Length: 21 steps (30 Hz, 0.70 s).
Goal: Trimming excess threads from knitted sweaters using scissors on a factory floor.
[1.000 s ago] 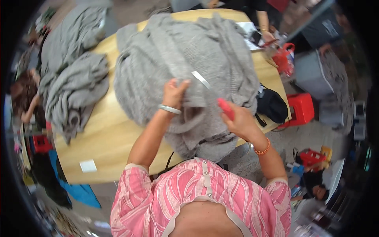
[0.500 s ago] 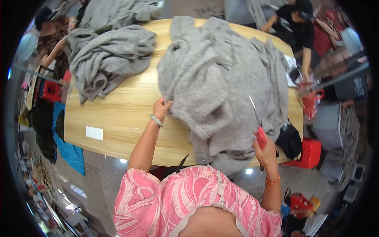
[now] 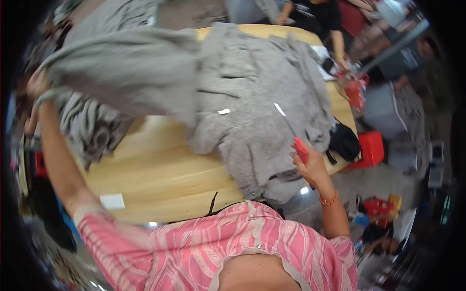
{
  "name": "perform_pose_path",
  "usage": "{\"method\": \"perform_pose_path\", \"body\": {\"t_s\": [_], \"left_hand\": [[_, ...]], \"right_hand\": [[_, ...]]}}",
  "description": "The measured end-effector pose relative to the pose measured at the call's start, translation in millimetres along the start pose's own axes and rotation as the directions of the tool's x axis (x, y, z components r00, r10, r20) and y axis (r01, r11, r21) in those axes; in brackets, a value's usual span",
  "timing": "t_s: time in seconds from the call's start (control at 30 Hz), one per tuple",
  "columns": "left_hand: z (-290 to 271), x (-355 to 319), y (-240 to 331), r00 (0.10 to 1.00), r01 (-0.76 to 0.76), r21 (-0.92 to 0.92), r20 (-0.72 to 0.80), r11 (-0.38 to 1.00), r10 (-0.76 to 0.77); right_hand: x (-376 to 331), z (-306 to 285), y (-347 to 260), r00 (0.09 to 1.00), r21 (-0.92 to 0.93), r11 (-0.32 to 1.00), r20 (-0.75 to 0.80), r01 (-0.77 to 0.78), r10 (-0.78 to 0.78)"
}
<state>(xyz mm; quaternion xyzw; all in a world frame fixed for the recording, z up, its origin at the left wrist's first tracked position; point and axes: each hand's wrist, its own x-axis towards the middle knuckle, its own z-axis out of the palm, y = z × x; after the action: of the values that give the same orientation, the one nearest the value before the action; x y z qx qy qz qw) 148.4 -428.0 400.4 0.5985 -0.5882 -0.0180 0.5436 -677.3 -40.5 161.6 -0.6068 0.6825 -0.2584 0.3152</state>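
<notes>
My left hand (image 3: 39,83) reaches to the far left, blurred, closed on the end of a raised grey knit piece (image 3: 131,68). That piece is stretched over the table toward a large grey knit garment heap (image 3: 257,131); whether the two are one garment, I cannot tell. A small white tag (image 3: 224,111) shows on the heap. In my right hand (image 3: 313,167) is a red-handled tool (image 3: 300,150) with a long slim metal blade, its tip over the grey knit. Fingers wrap the red handle and hide part of it.
Beneath lies a pale wooden table (image 3: 165,179) with a white card (image 3: 112,201). Another grey knit pile (image 3: 92,126) lies at the left. A black bag (image 3: 344,141) and red stool (image 3: 371,148) stand at the right. A person in black (image 3: 315,19) sits at the far right.
My left hand has swung far left and up, pulling a grey knit piece out over the table. The view has shifted; my right hand still holds the red-handled tool.
</notes>
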Motion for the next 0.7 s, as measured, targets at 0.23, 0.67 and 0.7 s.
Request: {"method": "perform_pose_path", "body": {"t_s": [0.23,0.67,0.7], "left_hand": [[107.7,-253.4,-7.5,0.985,0.173,0.686,-0.117,0.706,-0.128],[404.4,-534.3,320.2,0.308,0.154,-0.408,0.885,0.9,0.349],[424.0,-555.4,344.2,0.204,0.177,-0.44,0.892,0.881,0.404]], "right_hand": [[-31.2,-15.1,-18.9,0.962,-0.241,0.932,-0.112,-0.271,0.251],[-93.0,-32.0,45.4,0.92,-0.105,0.941,-0.268,-0.322,0.285],[-101.8,-33.6,51.3,0.905,-0.063,0.942,-0.305,-0.33,0.297]]}}
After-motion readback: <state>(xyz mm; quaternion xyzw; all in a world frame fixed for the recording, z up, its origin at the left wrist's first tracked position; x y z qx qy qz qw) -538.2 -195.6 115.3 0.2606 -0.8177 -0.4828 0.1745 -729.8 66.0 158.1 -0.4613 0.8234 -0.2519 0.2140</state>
